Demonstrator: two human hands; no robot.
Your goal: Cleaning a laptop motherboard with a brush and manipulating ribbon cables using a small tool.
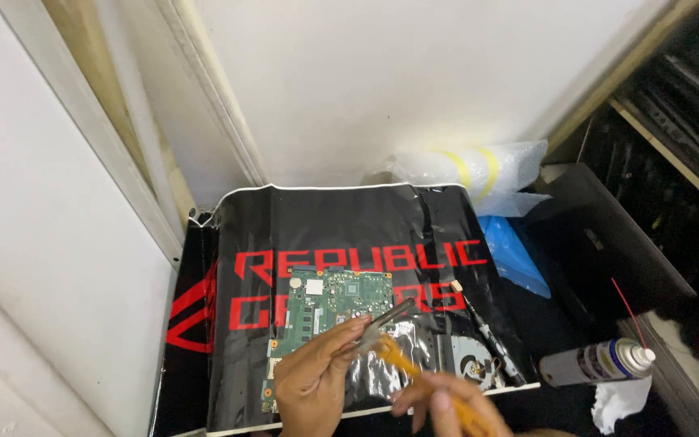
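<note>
The left hand (pixel 317 376) pinched a small part above a green circuit board (pixel 329 311). The right hand (pixel 438 405) gripped an orange-handled brush (pixel 402 364), bristles meeting that part. The board lay on a black printed mat (pixel 349 218); a fan (pixel 471 360) and spray can (pixel 596 362) sat nearby. Cleaning looked underway, unfinished.

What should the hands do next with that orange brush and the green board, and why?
Probably lower the orange brush onto the green board and sweep gently. The right hand holds the brush just above the board's lower edge, its bristles at the left hand, which steadies the board on the black sheet.
</note>
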